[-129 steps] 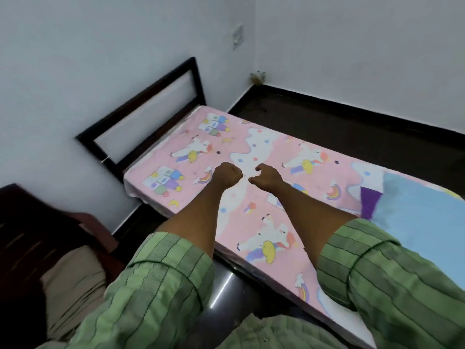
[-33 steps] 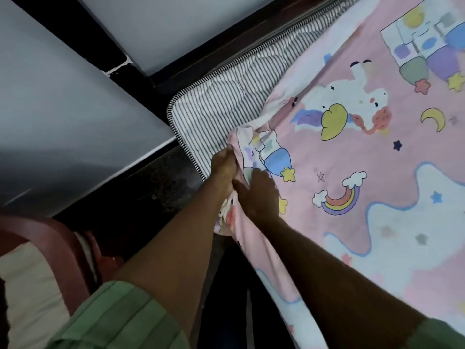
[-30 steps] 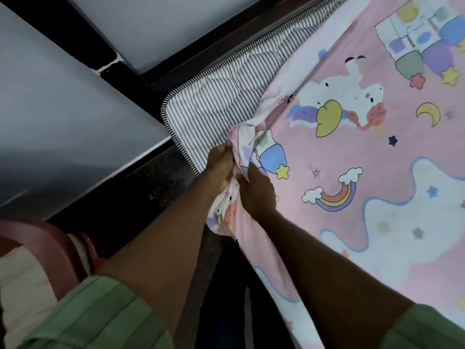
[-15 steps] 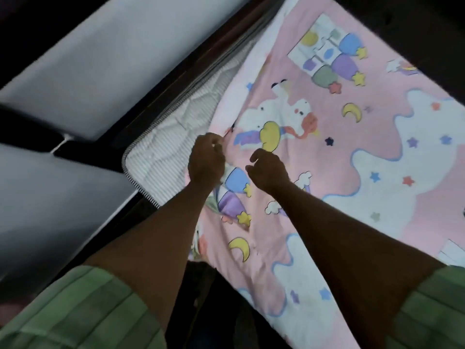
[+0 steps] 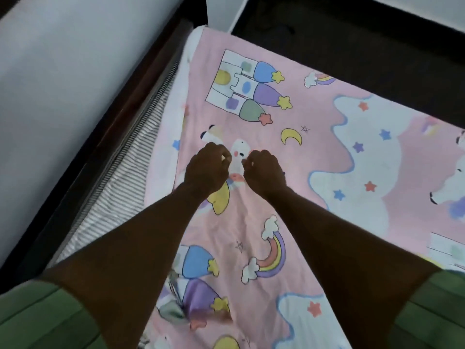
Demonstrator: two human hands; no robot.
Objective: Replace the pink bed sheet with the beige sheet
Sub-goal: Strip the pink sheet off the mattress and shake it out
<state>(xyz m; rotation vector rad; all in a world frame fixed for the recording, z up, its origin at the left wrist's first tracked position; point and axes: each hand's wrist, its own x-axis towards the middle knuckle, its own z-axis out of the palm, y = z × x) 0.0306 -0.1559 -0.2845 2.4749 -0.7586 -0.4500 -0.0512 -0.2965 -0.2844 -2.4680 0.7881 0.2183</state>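
Note:
The pink bed sheet (image 5: 314,152), printed with castles, rainbows and clouds, lies over the bed. Its left edge is pulled inward, baring a strip of the striped mattress (image 5: 120,187). My left hand (image 5: 206,170) and my right hand (image 5: 264,172) are close together over the sheet near the head end. Both have curled fingers and pinch the fabric, and creases run from them toward me. The loosened near-left corner (image 5: 176,306) lies bunched by my left forearm. The beige sheet is out of view.
A dark wooden bed frame rail (image 5: 105,137) runs along the left of the mattress, with a white wall (image 5: 50,84) behind it. Dark floor (image 5: 364,46) lies beyond the far side of the bed. My green striped sleeves fill the lower corners.
My hands let go of the pulled-off corner and moved up the sheet toward the head end. The view swung from the corner to the upper part of the bed.

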